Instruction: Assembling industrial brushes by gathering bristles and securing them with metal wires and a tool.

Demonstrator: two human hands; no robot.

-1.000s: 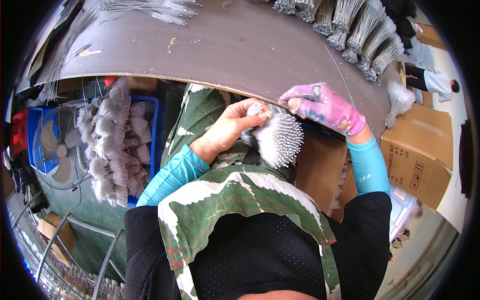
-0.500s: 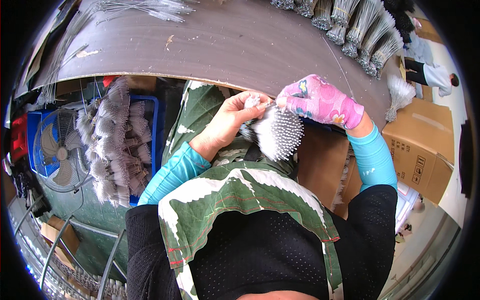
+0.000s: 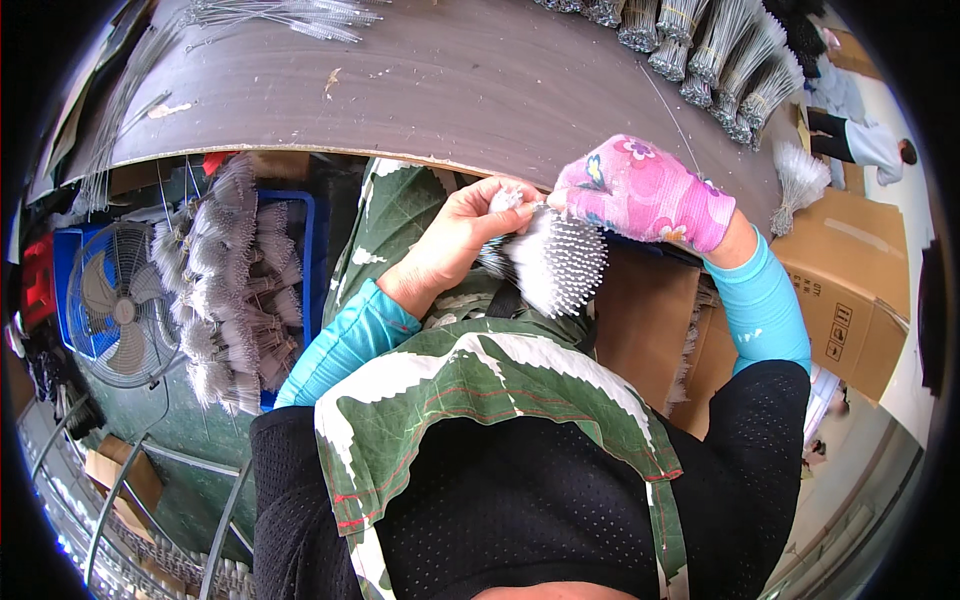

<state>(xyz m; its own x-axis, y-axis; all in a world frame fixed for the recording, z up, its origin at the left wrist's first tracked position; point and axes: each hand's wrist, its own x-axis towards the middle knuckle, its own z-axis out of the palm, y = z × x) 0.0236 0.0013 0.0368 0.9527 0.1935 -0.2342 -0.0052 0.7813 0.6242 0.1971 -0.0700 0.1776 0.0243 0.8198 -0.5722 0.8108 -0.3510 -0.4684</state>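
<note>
A bundle of thin wire brushes with white bristles (image 3: pixel 560 268) hangs in front of my apron, just past the table's near edge. My left hand (image 3: pixel 462 232), bare, is closed around the upper part of the bundle, with a tuft of white ends poking out above the thumb. Beside it my right hand (image 3: pixel 648 195), in a pink flowered glove, is closed, its fingertips pinched at the bundle's neck. What those gloved fingertips grip is too small to make out.
The brown table (image 3: pixel 440 90) carries loose wire brushes (image 3: pixel 285 15) and several tied bundles (image 3: pixel 715 50). A blue crate (image 3: pixel 312 260) of brush bundles (image 3: pixel 225 290) and a fan (image 3: pixel 122 308) stand at the left. Cardboard boxes (image 3: pixel 850 265) are at the right.
My right hand and forearm have shifted slightly outward to the right, and the glove has turned a little. My left hand keeps the bundle in nearly the same place.
</note>
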